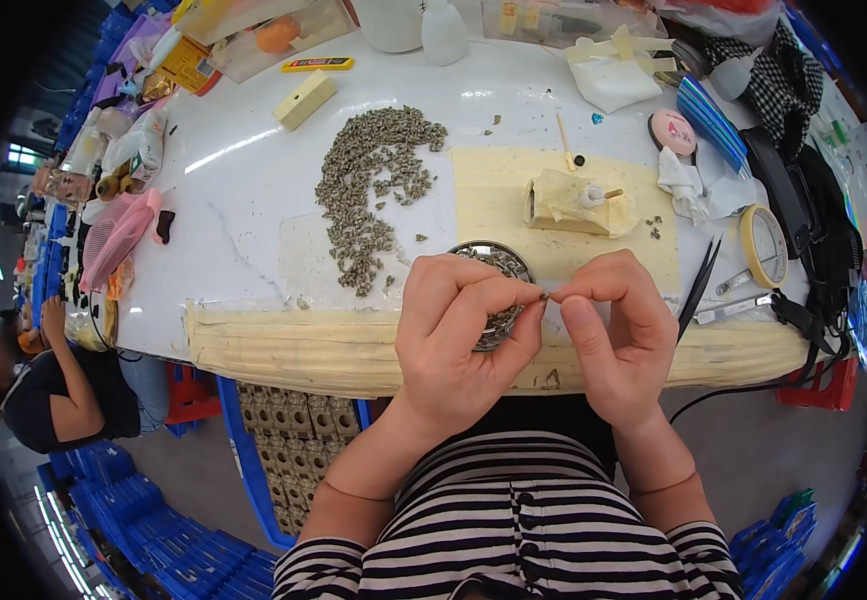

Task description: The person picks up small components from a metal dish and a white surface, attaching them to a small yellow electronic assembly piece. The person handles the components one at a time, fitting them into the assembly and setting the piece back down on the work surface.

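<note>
Above a round dish (491,243) of small grey metal parts, my two hands meet fingertip to fingertip. My left hand (458,325) is closed, with thumb and forefinger pinching a tiny dark metal part (543,297). From the other side, my right hand (621,340) brings its curled forefinger and thumb up to the same piece. Whether the right fingers grip something is too small to see. Part of the dish is hidden behind my left hand. A large loose pile of similar small metal parts (358,185) lies on the white table, beyond my left hand.
A tape-wrapped block (578,207) with a white nozzle stands on a yellowish sheet (493,180). At right lie black tweezers (700,283) and a tape roll (763,247). Padded tape covers the table's front edge (293,345). Another person (68,390) sits at far left.
</note>
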The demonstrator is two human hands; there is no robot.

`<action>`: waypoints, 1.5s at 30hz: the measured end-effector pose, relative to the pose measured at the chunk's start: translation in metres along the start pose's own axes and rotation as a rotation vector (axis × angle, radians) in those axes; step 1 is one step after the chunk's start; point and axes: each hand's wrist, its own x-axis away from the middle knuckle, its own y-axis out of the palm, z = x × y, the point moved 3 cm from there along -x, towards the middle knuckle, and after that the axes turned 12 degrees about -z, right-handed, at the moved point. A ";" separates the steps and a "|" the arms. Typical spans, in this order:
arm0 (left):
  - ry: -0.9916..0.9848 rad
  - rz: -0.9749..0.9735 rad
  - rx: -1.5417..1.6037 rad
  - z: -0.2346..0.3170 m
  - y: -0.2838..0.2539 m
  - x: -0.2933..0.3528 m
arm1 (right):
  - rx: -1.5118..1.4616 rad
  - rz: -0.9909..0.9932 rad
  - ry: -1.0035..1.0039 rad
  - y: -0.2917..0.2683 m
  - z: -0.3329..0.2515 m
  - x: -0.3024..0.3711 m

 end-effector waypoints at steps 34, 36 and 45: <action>0.012 0.053 -0.006 0.002 0.003 0.000 | 0.052 0.016 0.031 0.002 0.001 0.000; 0.016 0.046 0.010 0.003 0.002 0.000 | 0.012 0.013 0.058 0.002 0.002 0.000; 0.019 0.018 0.074 0.004 -0.001 -0.003 | -0.138 -0.025 0.125 0.001 0.005 0.003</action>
